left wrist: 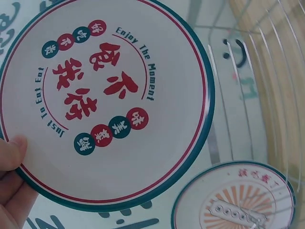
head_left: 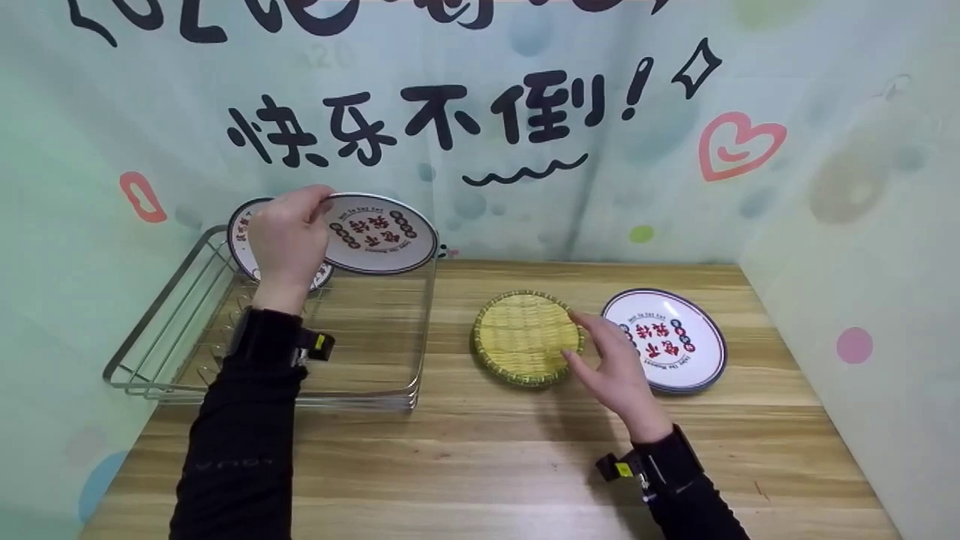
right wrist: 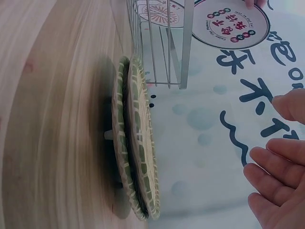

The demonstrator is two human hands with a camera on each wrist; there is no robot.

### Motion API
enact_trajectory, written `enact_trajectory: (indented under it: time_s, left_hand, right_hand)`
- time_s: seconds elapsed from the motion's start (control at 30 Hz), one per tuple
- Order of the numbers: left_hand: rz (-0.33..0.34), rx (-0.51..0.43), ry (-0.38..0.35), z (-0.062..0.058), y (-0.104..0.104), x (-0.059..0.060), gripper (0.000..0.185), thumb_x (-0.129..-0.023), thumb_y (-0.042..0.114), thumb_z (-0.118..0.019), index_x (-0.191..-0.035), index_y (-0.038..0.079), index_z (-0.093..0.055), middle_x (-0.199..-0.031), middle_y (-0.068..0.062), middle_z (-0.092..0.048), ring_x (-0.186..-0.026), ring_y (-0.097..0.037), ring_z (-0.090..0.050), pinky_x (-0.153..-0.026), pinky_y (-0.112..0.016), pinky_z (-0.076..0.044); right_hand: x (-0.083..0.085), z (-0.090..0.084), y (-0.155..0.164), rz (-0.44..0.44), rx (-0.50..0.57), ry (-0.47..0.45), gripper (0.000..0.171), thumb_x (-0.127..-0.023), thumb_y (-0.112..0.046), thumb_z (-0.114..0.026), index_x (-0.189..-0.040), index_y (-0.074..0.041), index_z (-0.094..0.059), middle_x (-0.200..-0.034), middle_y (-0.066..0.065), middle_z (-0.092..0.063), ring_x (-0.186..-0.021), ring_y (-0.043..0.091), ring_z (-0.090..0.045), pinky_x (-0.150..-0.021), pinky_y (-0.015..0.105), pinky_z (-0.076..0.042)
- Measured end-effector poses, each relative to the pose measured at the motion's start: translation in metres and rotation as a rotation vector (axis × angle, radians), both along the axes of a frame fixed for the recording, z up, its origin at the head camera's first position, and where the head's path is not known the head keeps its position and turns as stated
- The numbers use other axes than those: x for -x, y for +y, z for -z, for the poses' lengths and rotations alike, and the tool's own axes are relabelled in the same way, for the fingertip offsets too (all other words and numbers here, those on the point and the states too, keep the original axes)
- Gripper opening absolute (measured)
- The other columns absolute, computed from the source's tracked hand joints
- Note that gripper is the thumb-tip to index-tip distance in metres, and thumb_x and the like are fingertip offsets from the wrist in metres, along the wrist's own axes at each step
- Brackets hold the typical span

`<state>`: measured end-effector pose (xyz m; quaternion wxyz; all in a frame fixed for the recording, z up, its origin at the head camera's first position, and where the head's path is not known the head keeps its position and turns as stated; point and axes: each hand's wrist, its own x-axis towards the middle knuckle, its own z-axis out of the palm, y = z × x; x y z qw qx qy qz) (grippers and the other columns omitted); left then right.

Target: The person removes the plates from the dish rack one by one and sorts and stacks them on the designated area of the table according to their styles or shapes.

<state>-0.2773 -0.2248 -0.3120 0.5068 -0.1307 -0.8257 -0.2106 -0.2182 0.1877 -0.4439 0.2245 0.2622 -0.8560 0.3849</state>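
My left hand [head_left: 291, 236] pinches the rim of a white plate [head_left: 382, 234] with red lettering, thumb on its face. It holds the plate tilted up over the back of a wire dish rack [head_left: 420, 337]. Behind that hand, a second plate [left wrist: 233, 198] with an orange sunburst pattern stands in the rack, partly hidden. My right hand [head_left: 615, 371] has its fingers spread and nothing between them. It hovers at the right edge of a round yellow-green woven tray [head_left: 525, 337]; the right wrist view shows two such trays [right wrist: 136, 143] stacked.
Right of the woven trays, another lettered white plate [head_left: 686, 360] lies on the wooden table [head_left: 480, 465], partly covered by my right hand in the head view. A printed cloth backdrop [head_left: 570, 217] hangs behind the table, with pale walls at both sides.
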Motion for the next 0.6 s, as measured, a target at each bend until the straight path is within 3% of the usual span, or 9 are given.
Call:
enact_trajectory:
  time_s: [0.37, 0.6]
  left_hand:
    - [0.012, -0.147, 0.0, -0.006, 0.016, -0.009, 0.007, -0.084, 0.005, -0.076, -0.091, 0.002, -0.077, -0.089, -0.012, -0.075, -0.074, -0.028, -0.072, -0.065, -0.041, -0.055]
    - [0.078, -0.208, -0.018, -0.008, 0.028, -0.015, 0.006, -0.084, 0.002, -0.075, -0.09, 0.0, -0.077, -0.09, -0.012, -0.075, -0.076, -0.025, -0.072, -0.067, -0.035, -0.055]
  right_hand:
    - [-0.001, -0.005, -0.009, -0.018, 0.032, 0.017, 0.054, -0.085, -0.008, -0.075, -0.133, 0.005, -0.055, -0.131, 0.019, -0.06, -0.121, 0.036, -0.055, -0.107, 0.05, -0.039]
    - [-0.003, -0.008, -0.014, -0.024, 0.058, 0.032, 0.054, -0.085, -0.006, -0.075, -0.134, 0.004, -0.055, -0.131, 0.018, -0.061, -0.12, 0.034, -0.055, -0.106, 0.049, -0.04]
